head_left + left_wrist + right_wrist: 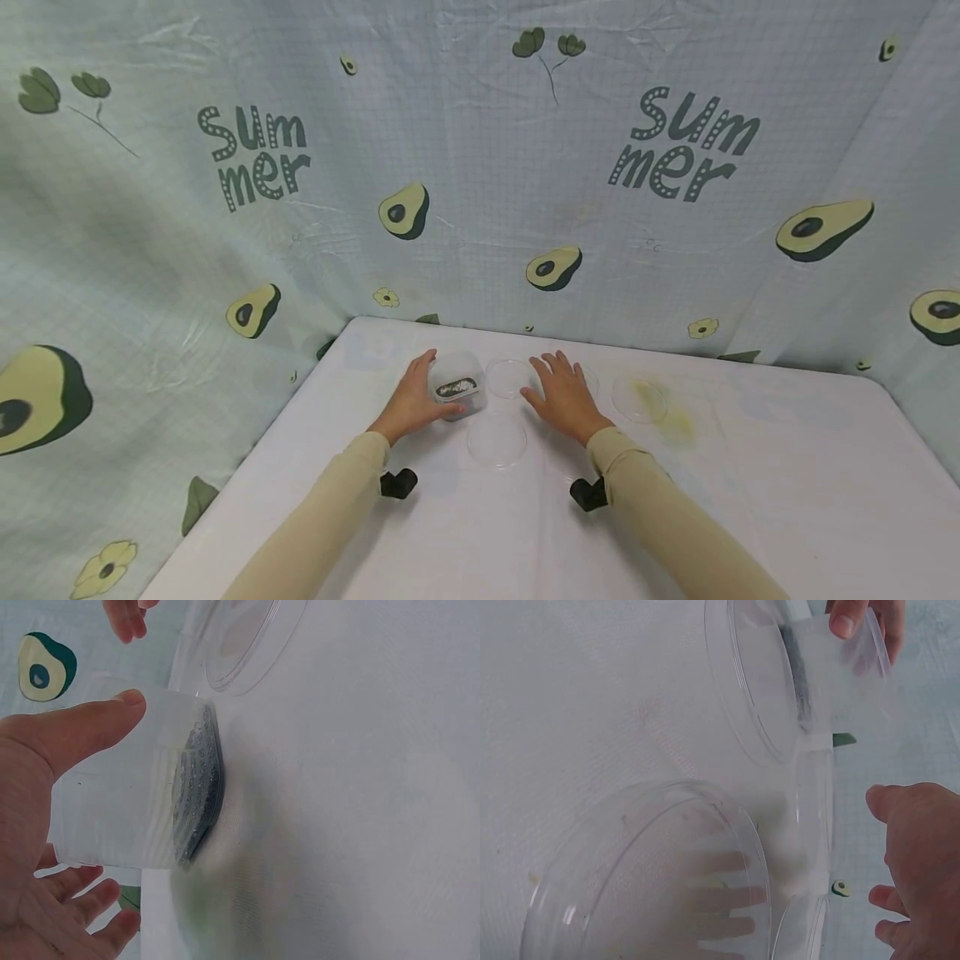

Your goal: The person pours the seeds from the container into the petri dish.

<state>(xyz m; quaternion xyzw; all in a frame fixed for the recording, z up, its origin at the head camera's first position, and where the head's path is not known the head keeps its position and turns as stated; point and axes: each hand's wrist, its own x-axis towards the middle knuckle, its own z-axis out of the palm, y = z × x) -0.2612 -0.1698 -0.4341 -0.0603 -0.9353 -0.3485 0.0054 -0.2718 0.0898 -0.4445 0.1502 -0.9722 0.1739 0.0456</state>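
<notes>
My left hand point(416, 398) grips a clear plastic container point(468, 402), thumb on the near side and fingers around the far side. Dark, granular-looking material point(201, 784) lies in its bottom; I cannot tell what it is. The container stands upright on the table. My right hand point(562, 398), fingers spread and holding nothing, hovers over the table to the right. Close to it are round, clear shallow dishes: one point(507, 379) between the hands, one point(497, 442) nearer me, and one point(592, 382) partly hidden behind the right hand.
Another clear round dish point(637, 402) lies farther right, beside a yellowish patch on the white tablecloth point(787, 467). A hanging cloth printed with avocados point(553, 268) stands behind the table and along its left side.
</notes>
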